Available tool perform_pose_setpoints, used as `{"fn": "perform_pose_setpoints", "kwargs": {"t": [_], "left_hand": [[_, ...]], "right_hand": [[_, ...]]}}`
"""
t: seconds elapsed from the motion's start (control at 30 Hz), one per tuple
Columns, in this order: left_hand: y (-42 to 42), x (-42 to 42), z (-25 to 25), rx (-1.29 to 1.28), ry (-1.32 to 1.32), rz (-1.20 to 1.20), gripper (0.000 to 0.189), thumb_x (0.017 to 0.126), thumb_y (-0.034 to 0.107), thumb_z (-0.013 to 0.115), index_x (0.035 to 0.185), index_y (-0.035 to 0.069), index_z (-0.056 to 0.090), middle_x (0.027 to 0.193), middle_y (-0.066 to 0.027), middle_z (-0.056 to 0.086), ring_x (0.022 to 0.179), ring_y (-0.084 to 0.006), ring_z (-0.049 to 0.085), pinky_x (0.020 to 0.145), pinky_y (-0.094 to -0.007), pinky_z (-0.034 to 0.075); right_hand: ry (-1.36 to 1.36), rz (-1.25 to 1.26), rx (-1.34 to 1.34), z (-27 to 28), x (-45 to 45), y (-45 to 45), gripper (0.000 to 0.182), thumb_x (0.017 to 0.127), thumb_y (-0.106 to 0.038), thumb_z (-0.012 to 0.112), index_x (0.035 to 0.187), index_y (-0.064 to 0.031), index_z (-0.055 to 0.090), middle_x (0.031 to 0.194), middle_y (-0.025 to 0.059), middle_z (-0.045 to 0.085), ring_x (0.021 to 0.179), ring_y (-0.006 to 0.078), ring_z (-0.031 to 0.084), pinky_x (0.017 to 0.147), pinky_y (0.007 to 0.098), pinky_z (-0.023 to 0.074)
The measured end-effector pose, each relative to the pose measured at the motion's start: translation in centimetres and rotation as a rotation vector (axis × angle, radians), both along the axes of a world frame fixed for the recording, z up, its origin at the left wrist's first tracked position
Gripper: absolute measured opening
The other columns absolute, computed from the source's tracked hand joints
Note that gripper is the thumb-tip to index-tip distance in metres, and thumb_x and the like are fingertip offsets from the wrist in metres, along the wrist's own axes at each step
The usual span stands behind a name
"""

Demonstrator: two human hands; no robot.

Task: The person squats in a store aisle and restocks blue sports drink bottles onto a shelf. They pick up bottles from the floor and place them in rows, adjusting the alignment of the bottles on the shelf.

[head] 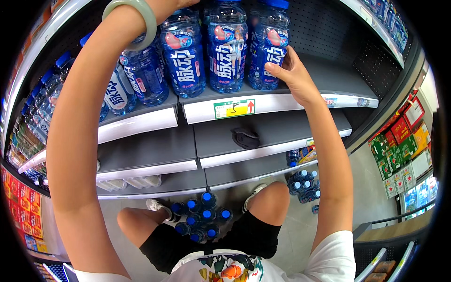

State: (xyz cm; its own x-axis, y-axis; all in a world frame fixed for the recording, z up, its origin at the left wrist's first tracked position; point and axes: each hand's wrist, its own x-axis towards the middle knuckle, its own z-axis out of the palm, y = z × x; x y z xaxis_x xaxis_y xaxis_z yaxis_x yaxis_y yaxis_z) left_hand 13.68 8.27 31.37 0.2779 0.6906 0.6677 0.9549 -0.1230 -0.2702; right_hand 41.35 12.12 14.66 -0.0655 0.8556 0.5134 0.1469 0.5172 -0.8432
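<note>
My right hand (294, 74) is wrapped around the lower part of a blue plastic drink bottle (269, 53) at the right end of a front row on the upper shelf. Two like bottles, a middle one (227, 53) and a left one (183, 60), stand upright beside it. My left hand (172, 5) reaches up over the tops of the bottles at the picture's top edge; its fingers are mostly cut off, so its hold cannot be made out. A pale green bangle (151, 24) circles my left wrist.
A dark cloth item (245, 138) lies on the shelf below. Blue-capped bottles (207, 214) stand on the floor between my legs, more bottles (304, 185) to the right. A price tag (235, 109) sits on the shelf edge. Stacked drink cartons (398, 158) stand at far right.
</note>
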Motion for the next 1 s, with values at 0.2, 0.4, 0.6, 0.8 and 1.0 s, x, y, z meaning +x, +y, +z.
{"fn": "perform_pose_setpoints", "kwargs": {"t": [0.2, 0.4, 0.6, 0.8, 1.0], "left_hand": [[0.9, 0.6, -1.0, 0.043, 0.002, 0.004, 0.057, 0.091, 0.054, 0.053, 0.089, 0.0, 0.072, 0.097, -0.023, 0.069, 0.099, -0.0353, 0.065, 0.095, -0.0422, 0.045], [0.7, 0.5, -1.0, 0.045, -0.033, 0.012, 0.059, 0.092, 0.055, 0.05, 0.088, 0.0, 0.072, 0.093, -0.0237, 0.069, 0.096, -0.0357, 0.066, 0.091, -0.0425, 0.047], [-0.6, -2.5, -3.4, 0.308, 0.101, -0.096, 0.037, 0.097, 0.03, 0.055, 0.121, 0.002, 0.06, 0.112, -0.0202, 0.065, 0.1, -0.0353, 0.063, 0.085, -0.0401, 0.048], [-10.9, 1.4, -24.0, -0.128, -0.226, -0.818, 0.036, 0.09, 0.035, 0.05, 0.109, 0.008, 0.064, 0.105, -0.0094, 0.066, 0.102, -0.0284, 0.06, 0.103, -0.053, 0.032], [-12.7, 11.8, -39.7, -0.837, -0.425, -1.071, 0.039, 0.09, 0.032, 0.054, 0.115, 0.002, 0.06, 0.113, -0.0152, 0.061, 0.112, -0.0353, 0.055, 0.103, -0.049, 0.037]], "right_hand": [[-0.028, -0.007, -0.016, 0.0, 0.5, -0.3, 0.102, 0.071, -0.033, 0.085, 0.145, 0.0059, 0.025, 0.131, 0.022, 0.049, 0.123, 0.0289, 0.051, 0.105, 0.0396, 0.0413], [-0.008, -0.022, -0.004, -0.2, 0.2, 0.0, 0.101, 0.07, -0.035, 0.086, 0.143, 0.005, 0.029, 0.13, 0.0206, 0.052, 0.121, 0.0276, 0.053, 0.104, 0.0389, 0.0416], [-0.062, -0.084, 0.269, -0.8, 1.2, 0.0, 0.064, 0.086, -0.031, 0.073, 0.133, 0.001, 0.043, 0.122, 0.0164, 0.056, 0.115, 0.0239, 0.057, 0.1, 0.0365, 0.0448], [0.424, -0.641, 0.544, -9.4, 8.0, -9.7, 0.028, 0.101, -0.022, 0.049, 0.121, -0.0032, 0.049, 0.11, 0.011, 0.057, 0.087, 0.0173, 0.061, 0.072, 0.0313, 0.0534], [0.569, -0.964, -0.336, -35.8, 14.3, -11.1, 0.023, 0.1, -0.032, 0.05, 0.104, -0.0099, 0.052, 0.081, -0.0001, 0.052, 0.064, 0.0083, 0.051, 0.053, 0.024, 0.045]]}}
